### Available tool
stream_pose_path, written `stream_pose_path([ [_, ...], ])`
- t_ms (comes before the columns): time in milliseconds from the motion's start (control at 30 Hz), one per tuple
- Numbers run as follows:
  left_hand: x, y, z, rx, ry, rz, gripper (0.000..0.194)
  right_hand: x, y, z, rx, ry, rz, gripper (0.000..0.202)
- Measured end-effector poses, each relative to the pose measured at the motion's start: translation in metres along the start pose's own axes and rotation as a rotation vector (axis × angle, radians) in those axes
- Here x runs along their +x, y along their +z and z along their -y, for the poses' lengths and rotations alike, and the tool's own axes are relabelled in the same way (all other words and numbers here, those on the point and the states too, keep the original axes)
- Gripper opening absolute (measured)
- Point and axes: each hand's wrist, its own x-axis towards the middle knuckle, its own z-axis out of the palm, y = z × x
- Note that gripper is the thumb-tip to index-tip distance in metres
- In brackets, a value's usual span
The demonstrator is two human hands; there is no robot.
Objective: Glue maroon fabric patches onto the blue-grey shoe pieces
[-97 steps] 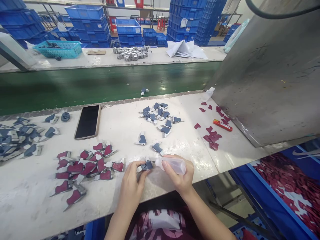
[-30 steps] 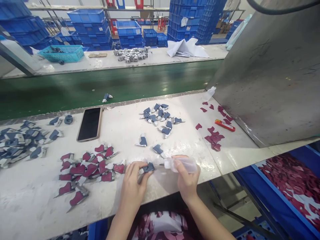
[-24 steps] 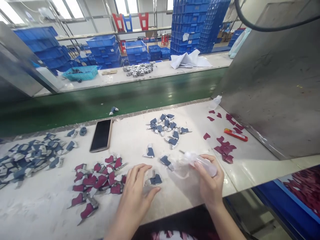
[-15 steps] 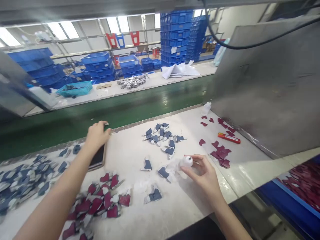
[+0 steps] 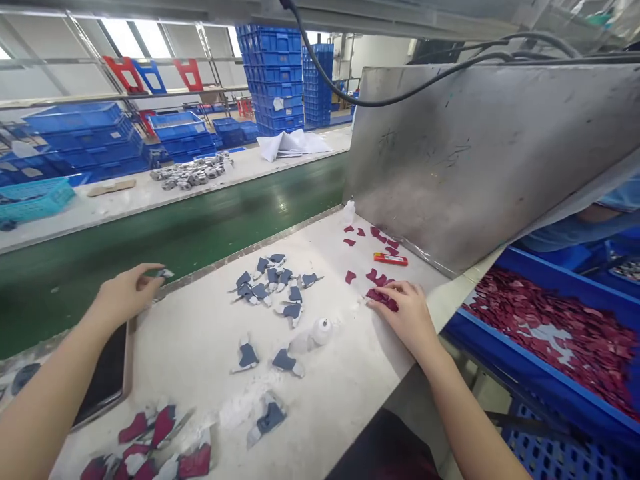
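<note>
Head view: my left hand (image 5: pixel 133 293) reaches to the near edge of a long green conveyor belt (image 5: pixel 270 213), thumb and forefinger pinched on a small grey-and-white moulded part (image 5: pixel 165 273). My right hand (image 5: pixel 407 317) bends over a loose pile of flat, dark-red cut pieces (image 5: pixel 383 297) on the white worktable (image 5: pixel 185 353), fingertips touching the pile; I cannot tell whether they grip a piece.

Between my hands, a translucent squeeze bottle with a white cap (image 5: pixel 323 331) rests on the table, its thin nozzle pointing up. To its left lie three separate blue-grey and white parts, the nearest to me (image 5: pixel 270 418) below the other two; a cluster of similar parts (image 5: pixel 273 279) sits farther back. A red-and-yellow stick-shaped object (image 5: pixel 391 259) lies just beyond the dark-red pile, near a grey metal panel (image 5: pixel 440 167). Under my left forearm, a dark-screened smartphone (image 5: pixel 107 373) lies partly hidden, near parts faced in dark red (image 5: pixel 164 425).
</note>
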Motion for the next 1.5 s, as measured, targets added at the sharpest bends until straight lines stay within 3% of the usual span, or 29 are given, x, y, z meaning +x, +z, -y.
stream_pose_path([
  [200,-0.067,0.013,-0.056,-0.141,0.176,0.135,0.056,0.006,0.005,0.004,-0.165,-0.147,0.059,0.020],
  [367,-0.168,0.021,-0.066,-0.188,0.170,-0.064,0.056,0.015,0.007,0.001,-0.120,-0.196,0.077,0.032],
  [467,-0.230,0.053,-0.064,-0.286,0.305,-0.097,0.051,0.019,0.005,-0.002,-0.045,-0.217,0.060,0.031],
  [567,-0.269,0.095,-0.066,-0.307,0.391,-0.115,0.034,0.013,-0.003,0.002,0.088,-0.152,0.035,0.033],
  [700,-0.283,0.128,-0.072,-0.346,0.326,-0.179,0.021,-0.010,-0.027,0.028,0.433,0.079,0.029,0.027],
  [833,-0.290,0.131,-0.082,-0.573,0.100,-0.188,0.023,-0.047,-0.058,0.074,0.736,0.275,-0.064,0.013],
  [933,-0.299,0.124,-0.097,-0.852,-0.102,-0.184,0.029,-0.074,-0.065,0.115,0.970,0.286,0.120,0.006],
  [967,-0.302,0.121,-0.103,-0.939,-0.160,-0.201,0.031,-0.081,-0.063,0.128,1.049,0.291,0.229,0.004],
  [1067,-0.308,0.112,-0.120,-1.132,-0.269,-0.269,0.033,-0.090,-0.050,0.156,1.228,0.319,0.367,0.006],
  [1233,-0.313,0.099,-0.134,-1.270,-0.212,-0.365,0.026,-0.090,-0.039,0.173,1.352,0.335,0.526,0.003],
  [1500,-0.322,0.092,-0.139,-1.291,-0.214,-0.412,0.021,-0.096,-0.038,0.176,1.292,0.315,0.456,0.006],
])
